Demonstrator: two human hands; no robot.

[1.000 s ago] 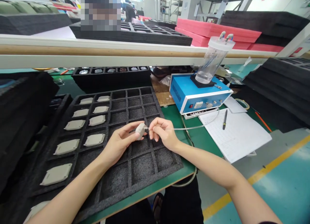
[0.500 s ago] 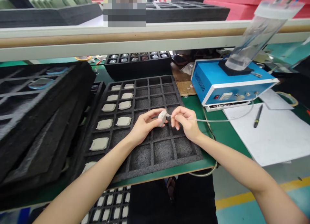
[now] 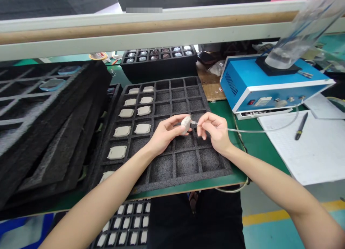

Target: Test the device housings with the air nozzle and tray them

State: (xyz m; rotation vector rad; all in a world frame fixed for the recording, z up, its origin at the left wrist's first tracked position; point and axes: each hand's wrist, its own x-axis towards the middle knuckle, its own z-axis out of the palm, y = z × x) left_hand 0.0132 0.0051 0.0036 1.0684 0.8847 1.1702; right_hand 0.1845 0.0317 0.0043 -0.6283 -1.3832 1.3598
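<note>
My left hand pinches a small pale grey plastic casing between thumb and fingers, above the black foam tray. My right hand is closed on the end of a clear thin tube. The tube's narrow tip reaches the casing's upper right side; whether it goes inside cannot be made out. From my right hand the tube runs to the front of a blue box-shaped machine. Several similar grey casings lie in the two left columns of the tray.
A leaning stack of black foam trays stands at left. Behind is another tray with round shiny parts. A clear cylinder rises from the machine. Papers and a black pen lie at right. A rail crosses above.
The view has tilted downward and shifted a little, so the scene sits differently in the picture. Both hands keep their hold on the casing and the tube in nearly the same pose.
</note>
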